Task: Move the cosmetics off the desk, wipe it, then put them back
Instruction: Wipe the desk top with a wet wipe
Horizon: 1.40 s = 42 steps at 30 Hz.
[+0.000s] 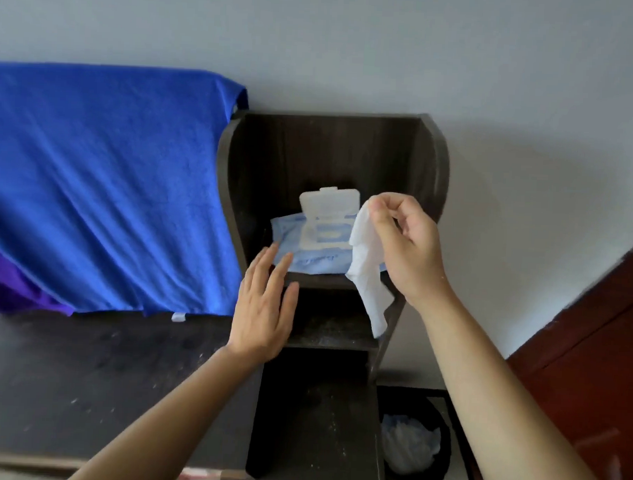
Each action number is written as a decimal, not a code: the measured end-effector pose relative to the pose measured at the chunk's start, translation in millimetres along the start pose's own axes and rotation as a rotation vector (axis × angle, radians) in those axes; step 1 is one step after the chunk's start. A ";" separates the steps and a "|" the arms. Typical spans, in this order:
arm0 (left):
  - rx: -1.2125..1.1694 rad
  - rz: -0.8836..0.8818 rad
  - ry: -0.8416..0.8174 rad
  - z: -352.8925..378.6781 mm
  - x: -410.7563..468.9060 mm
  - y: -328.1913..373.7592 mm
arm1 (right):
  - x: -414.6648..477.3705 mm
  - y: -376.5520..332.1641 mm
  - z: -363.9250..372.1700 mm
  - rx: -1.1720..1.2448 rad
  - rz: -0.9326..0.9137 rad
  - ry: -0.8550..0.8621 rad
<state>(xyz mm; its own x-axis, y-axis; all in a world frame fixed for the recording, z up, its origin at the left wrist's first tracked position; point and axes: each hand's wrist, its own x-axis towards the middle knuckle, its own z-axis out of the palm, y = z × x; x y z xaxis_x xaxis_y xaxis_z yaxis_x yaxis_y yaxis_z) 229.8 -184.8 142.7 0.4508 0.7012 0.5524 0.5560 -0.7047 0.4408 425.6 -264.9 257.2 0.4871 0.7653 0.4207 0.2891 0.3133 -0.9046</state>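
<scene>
Pinching a white wipe (368, 271) between thumb and fingertips, the right hand (405, 243) sits at centre right of the frame, with the wipe hanging limp and crumpled below it, in front of the right edge of a dark wooden shelf (330, 149). A pale blue pack (307, 246) lies flat on the upper level of that shelf, its white lid (327, 202) flipped up and standing open towards the back. The left hand (265, 310) is at centre, open with its fingers straight and close together, palm turned to the right; its fingertips overlap the pack's front left corner, though I cannot tell whether they touch it. The dark surface (102, 375) fills the lower left of the frame and is speckled with pale dust. A blue cloth (103, 187) drapes across the upper left, reaching down to the back of the surface. At lower right stands a black bin (414, 447) with a crumpled pale bag inside, and a red-brown door (592, 360) runs along the right edge.
</scene>
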 end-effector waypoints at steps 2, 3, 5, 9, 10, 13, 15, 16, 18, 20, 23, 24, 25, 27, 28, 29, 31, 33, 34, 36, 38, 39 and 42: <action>0.027 -0.013 -0.010 -9.0 -25.0 -11.8 | -10.6 12.4 11.5 0.035 0.039 -0.058; 0.071 -0.031 -0.016 -13.5 -37.9 -19.5 | -16.3 19.6 20.3 0.043 0.061 -0.103; 0.165 -0.086 -0.044 -23.3 -61.3 -36.3 | -29.4 35.1 38.9 0.036 0.105 -0.192; 0.241 -0.275 -0.097 -44.9 -102.8 -70.6 | -63.5 61.7 76.3 0.033 0.162 -0.303; 0.252 -0.310 -0.110 -49.8 -112.3 -80.0 | -73.3 67.4 87.4 0.027 0.185 -0.332; 0.278 -0.366 -0.163 -62.8 -135.7 -107.7 | -104.7 85.4 123.9 -0.031 0.286 -0.412; 0.277 -0.392 -0.201 -72.0 -147.3 -126.8 | -125.7 95.1 152.4 -0.060 0.353 -0.435; 0.266 -0.406 -0.215 -77.6 -152.3 -136.9 | -134.7 98.2 167.1 -0.061 0.373 -0.432; 0.247 -0.415 -0.229 -87.3 -160.9 -155.2 | -148.3 101.2 191.9 -0.063 0.399 -0.420; 0.231 -0.411 -0.257 -104.4 -174.4 -183.1 | -161.1 96.8 226.4 -0.052 0.404 -0.381; 0.211 -0.399 -0.258 -121.7 -189.4 -220.3 | -173.4 90.6 260.9 -0.014 0.404 -0.283; 0.205 -0.398 -0.266 -127.0 -192.6 -233.3 | -176.3 91.2 270.0 0.003 0.410 -0.237; 0.197 -0.395 -0.279 -130.2 -196.0 -246.3 | -179.5 93.7 277.4 0.024 0.438 -0.180; 0.196 -0.402 -0.321 -133.9 -204.3 -267.0 | -188.2 103.8 284.3 0.058 0.550 -0.055; 0.194 -0.403 -0.344 -133.0 -210.0 -275.4 | -194.7 113.6 284.7 0.055 0.627 0.007; 0.189 -0.395 -0.359 -130.8 -214.0 -283.0 | -199.8 125.5 284.4 0.035 0.702 0.059; 0.178 -0.386 -0.404 -121.8 -223.4 -294.9 | -215.4 155.2 280.7 -0.061 0.838 0.129; 0.182 -0.373 -0.451 -112.1 -230.1 -302.9 | -235.1 183.7 275.1 -0.261 0.923 0.125; 0.183 -0.367 -0.473 -104.3 -234.5 -308.1 | -246.8 197.8 273.6 -0.395 0.942 0.108; 0.203 -0.353 -0.522 -88.7 -244.8 -318.7 | -273.2 218.2 275.1 -0.605 0.885 0.061; 0.235 -0.324 -0.556 -75.5 -254.5 -329.5 | -295.7 224.5 283.2 -0.750 0.715 -0.001; 0.251 -0.308 -0.566 -69.6 -257.6 -335.4 | -302.4 226.1 289.2 -0.804 0.614 -0.037; 0.309 -0.299 -0.601 -53.5 -264.7 -350.6 | -310.8 230.7 309.5 -0.892 0.393 -0.127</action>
<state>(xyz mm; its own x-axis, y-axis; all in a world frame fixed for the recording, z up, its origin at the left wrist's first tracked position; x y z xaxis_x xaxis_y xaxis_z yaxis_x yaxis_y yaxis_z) -121.9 -129.2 -120.1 0.5045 0.8595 -0.0822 0.8465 -0.4735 0.2434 85.8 -256.5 -103.5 0.6046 0.7953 0.0433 0.6673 -0.4761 -0.5727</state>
